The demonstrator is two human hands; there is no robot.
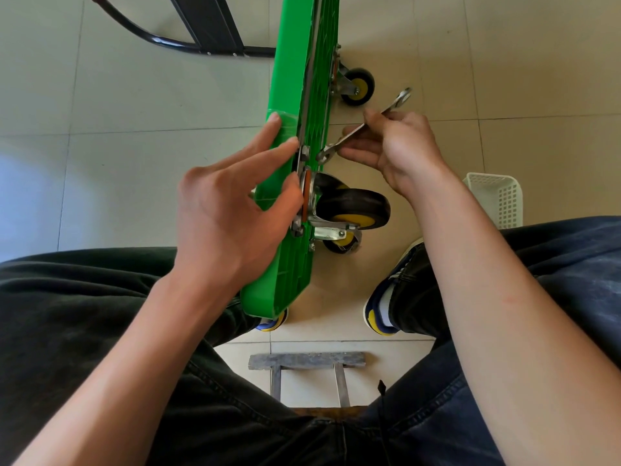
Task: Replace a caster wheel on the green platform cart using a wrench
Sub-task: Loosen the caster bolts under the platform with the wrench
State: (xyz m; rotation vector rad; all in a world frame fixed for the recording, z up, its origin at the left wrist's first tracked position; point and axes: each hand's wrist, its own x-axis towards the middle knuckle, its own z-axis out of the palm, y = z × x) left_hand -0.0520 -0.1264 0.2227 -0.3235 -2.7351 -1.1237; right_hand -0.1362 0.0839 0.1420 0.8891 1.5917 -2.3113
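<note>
Head view: we brace the green cart [285, 95] with our left hand [232, 210], fingers spread; right hand [400, 146] grips wrench [366, 124] above caster [353, 208]; white basket [497, 198] right of cart.

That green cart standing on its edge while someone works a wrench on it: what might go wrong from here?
1. The green plastic platform cart stands on its edge, steadied only by the left hand; a hard pull might tip it.
2. The silver metal wrench, held in the right hand, meets a small fastener near the black and yellow caster wheel; it could slip, and fingers sit close.
</note>
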